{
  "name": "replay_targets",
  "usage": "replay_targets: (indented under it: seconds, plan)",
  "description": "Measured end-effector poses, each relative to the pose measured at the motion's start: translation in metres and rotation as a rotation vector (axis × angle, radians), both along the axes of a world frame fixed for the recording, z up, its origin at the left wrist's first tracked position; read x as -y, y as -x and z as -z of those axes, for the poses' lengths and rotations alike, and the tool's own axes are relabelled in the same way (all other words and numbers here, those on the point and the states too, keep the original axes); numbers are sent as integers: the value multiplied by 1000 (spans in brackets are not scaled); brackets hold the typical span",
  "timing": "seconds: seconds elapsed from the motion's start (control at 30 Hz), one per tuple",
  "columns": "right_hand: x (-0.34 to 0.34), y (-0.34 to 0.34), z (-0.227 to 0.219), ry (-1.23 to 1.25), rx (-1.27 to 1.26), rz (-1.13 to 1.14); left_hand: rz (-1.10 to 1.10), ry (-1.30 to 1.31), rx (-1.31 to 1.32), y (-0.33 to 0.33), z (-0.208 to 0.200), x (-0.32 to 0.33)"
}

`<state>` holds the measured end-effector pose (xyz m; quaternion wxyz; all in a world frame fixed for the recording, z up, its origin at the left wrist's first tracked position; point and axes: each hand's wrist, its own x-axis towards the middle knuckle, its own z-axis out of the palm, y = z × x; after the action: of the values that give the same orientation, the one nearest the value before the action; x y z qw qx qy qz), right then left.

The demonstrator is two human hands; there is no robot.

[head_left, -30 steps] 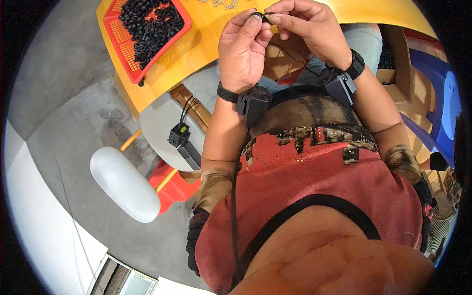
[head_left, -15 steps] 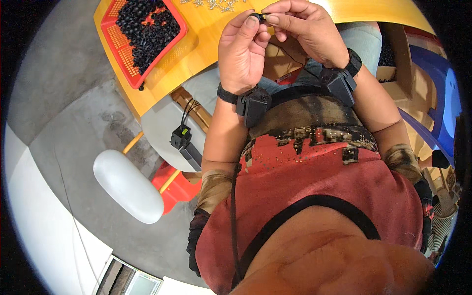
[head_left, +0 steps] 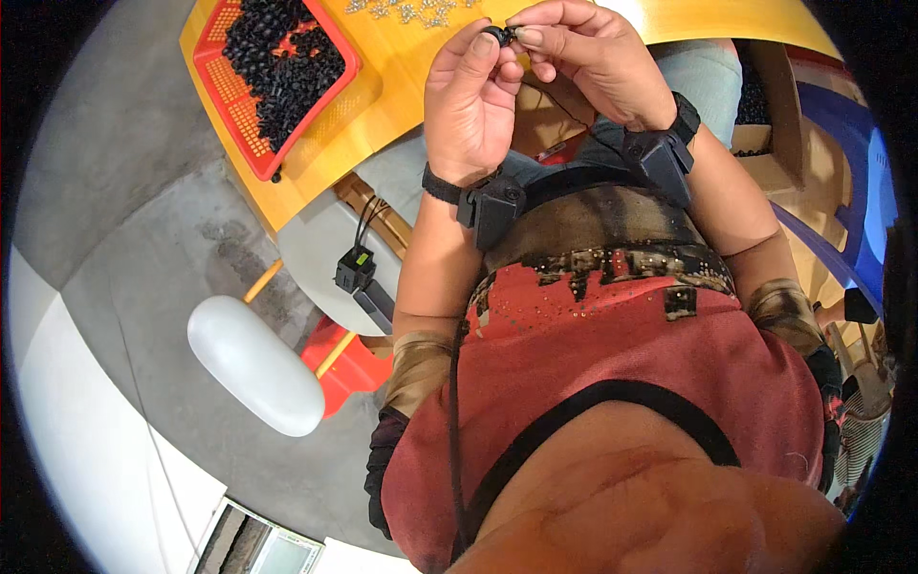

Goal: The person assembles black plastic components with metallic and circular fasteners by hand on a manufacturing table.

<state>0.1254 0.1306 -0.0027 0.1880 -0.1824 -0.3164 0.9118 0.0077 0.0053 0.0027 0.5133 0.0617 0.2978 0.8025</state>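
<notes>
left hand [head_left: 470, 113] + right hand [head_left: 610, 63]: each pinched nearly closed on black part [head_left: 497, 35] | part: 12 o'clock, basket [head_left: 239, 98] at its 9 o'clock | risk: shallow pinch could let it slip

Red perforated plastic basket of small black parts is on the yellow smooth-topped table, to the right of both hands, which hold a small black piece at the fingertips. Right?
One error, the side: the head view shows the red perforated plastic basket of small black parts on the yellow smooth-topped table to the left of the left hand and right hand. The rest stands.
</notes>
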Motion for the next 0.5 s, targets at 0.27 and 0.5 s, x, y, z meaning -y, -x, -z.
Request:
replay_targets:
  seconds: [0.27, 0.5]
  plan:
    - [-2, -4, -6, -222, 80, 17, -28, 28, -12, -3, -3, -2]
    - [2, -3, 0, -364, 38, 76, -51, 57, -107, -2, -3, -1]
